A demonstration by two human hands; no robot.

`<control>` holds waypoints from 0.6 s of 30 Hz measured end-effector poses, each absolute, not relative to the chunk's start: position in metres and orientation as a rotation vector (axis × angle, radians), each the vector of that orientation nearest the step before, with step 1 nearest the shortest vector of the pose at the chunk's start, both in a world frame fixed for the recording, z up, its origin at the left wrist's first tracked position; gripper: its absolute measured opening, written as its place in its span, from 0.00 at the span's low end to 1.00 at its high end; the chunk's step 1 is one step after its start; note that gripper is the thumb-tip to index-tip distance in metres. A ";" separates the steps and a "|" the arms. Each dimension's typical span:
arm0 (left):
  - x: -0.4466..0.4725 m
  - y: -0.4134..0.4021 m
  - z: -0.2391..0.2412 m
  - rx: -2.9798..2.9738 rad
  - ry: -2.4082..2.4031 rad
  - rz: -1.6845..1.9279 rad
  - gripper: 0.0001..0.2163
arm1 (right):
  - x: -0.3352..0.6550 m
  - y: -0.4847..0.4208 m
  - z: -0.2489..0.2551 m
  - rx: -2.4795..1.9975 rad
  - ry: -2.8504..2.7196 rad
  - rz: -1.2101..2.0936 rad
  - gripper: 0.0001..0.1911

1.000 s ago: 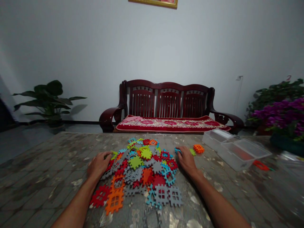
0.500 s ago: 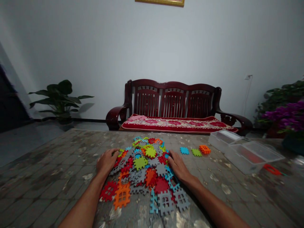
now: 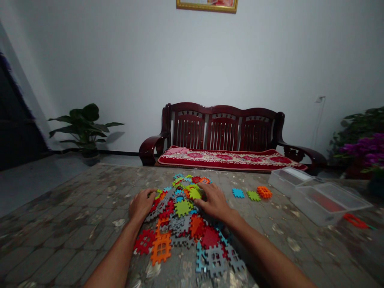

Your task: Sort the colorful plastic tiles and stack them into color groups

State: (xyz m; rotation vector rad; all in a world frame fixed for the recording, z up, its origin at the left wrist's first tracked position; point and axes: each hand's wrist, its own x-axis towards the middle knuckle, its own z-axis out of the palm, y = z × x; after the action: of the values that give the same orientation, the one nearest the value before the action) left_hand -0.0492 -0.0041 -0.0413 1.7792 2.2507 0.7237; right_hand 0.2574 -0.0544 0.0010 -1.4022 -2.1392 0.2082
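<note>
A heap of interlocking plastic building tiles with toothed edges lies on the table in front of me, in lime green, red, orange, blue and grey. My left hand [image 3: 142,206] rests at the heap's left side, fingers loosely curved beside a small lime green tile [image 3: 158,194]. Over the right part of the heap reaches my right hand [image 3: 214,201], thumb and fingers apart around the edge of a lime green toothed tile [image 3: 195,193]. Nearer me lie an orange window tile [image 3: 161,249], a red window tile [image 3: 144,241] and a grey window tile [image 3: 216,260].
Right of the heap sit a blue tile [image 3: 238,193], a lime green tile [image 3: 253,196] and orange tiles [image 3: 264,192]. Farther right stands a clear plastic box [image 3: 315,204] with an orange-red object [image 3: 355,221] beside it. A wooden bench [image 3: 223,130] stands behind the table.
My right hand has moved from the heap's right edge inward over it, to the lime green toothed tile. My left hand stays at the left side. The view has shifted slightly.
</note>
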 end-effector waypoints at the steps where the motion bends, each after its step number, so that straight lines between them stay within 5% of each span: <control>1: -0.049 -0.004 -0.041 1.783 2.250 0.724 0.17 | 0.254 -0.054 0.003 -1.425 -2.163 0.195 0.32; 9: -0.048 -0.005 -0.039 1.794 2.262 0.684 0.18 | 0.261 -0.055 -0.001 -1.452 -2.068 0.219 0.35; 18: -0.049 -0.004 -0.039 1.801 2.266 0.653 0.20 | 0.381 -0.062 -0.037 -1.750 -1.667 0.093 0.34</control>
State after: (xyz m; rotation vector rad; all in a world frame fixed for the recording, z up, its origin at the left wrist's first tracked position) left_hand -0.0485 -0.0038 -0.0395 1.8008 2.2655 0.6530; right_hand 0.3813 -0.0617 -0.0369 -1.7500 -1.6670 0.0930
